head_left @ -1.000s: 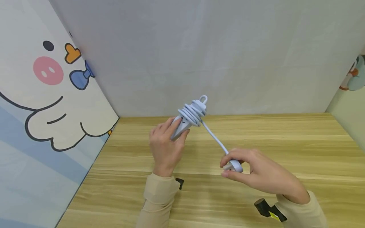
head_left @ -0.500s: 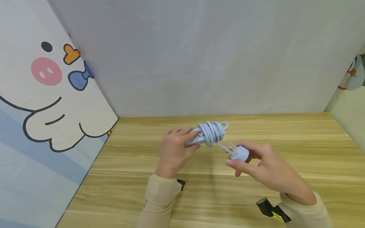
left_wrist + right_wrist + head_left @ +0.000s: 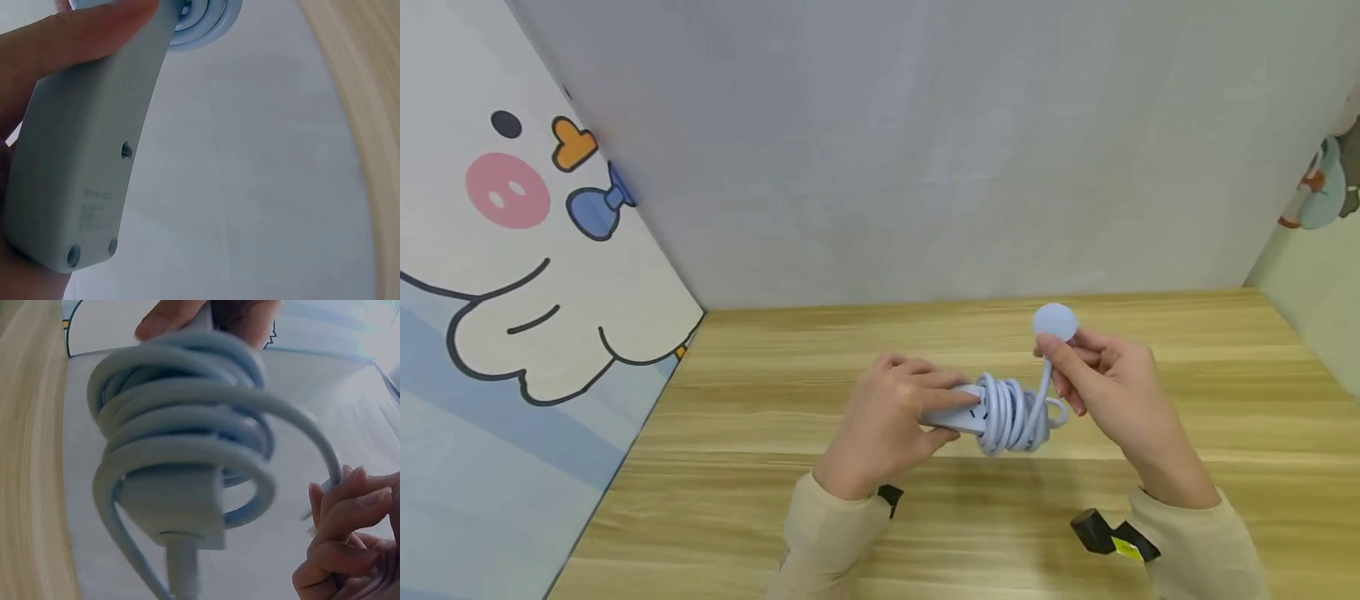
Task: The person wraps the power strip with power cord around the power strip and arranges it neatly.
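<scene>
A pale power strip [image 3: 957, 419] is held above the wooden table, lying nearly level with its socket face up. My left hand [image 3: 883, 421] grips its left end, fingers over the top and thumb along the near side. Round its other end the cord [image 3: 1000, 417] is wound in several loops, seen large in the right wrist view. Thumb and fingers of my right hand [image 3: 1116, 387] pinch the round plug [image 3: 1055, 322] above the coil's right end, with a short length of cord rising to it. The left wrist view shows the strip's underside [image 3: 75, 162] with screw holes.
The wooden tabletop [image 3: 737, 500] reaches back to a pale upright panel [image 3: 925, 167]. A cartoon-printed panel [image 3: 572, 333] stands at the left, and another printed wall [image 3: 1318, 250] at the right. A black wrist mount [image 3: 1112, 533] sits at the right sleeve.
The power strip has swung from pointing up and away to nearly level, moving right and nearer. My right hand has carried the plug from below the coil up and round to above its right end.
</scene>
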Available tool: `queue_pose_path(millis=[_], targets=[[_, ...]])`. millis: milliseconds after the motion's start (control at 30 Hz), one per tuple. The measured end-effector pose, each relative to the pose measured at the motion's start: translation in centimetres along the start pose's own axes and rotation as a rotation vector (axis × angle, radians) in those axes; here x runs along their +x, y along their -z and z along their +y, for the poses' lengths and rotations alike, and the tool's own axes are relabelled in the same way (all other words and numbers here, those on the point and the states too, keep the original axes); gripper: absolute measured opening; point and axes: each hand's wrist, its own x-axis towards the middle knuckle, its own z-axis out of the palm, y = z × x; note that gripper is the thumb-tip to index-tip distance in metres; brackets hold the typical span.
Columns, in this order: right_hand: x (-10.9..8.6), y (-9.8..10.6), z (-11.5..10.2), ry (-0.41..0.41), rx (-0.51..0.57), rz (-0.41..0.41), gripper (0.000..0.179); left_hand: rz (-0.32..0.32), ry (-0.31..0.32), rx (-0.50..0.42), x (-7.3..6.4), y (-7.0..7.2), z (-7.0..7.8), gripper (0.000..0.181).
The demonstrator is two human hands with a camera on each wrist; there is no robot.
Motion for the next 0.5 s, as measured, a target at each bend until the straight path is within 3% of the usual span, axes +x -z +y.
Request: queue_pose_path(millis=[233, 367, 500], targets=[[0.7, 0.7, 0.8, -0.135, -0.089, -0.087, 0.046, 0.045, -0.034, -0.112, -0.3, 1.7, 1.2, 0.039], [1.0, 0.9, 1.3, -0.198, -0.159, -0.150, 0.048, 0.073, -0.040, -0.210, -0.4, 2.1, 1.0, 0.038], [1.2, 0.9, 1.9, -0.217, -0.222, -0.159, 0.045, 0.088, -0.030, -0.301, -0.5, 2.0, 0.4, 0.038]])
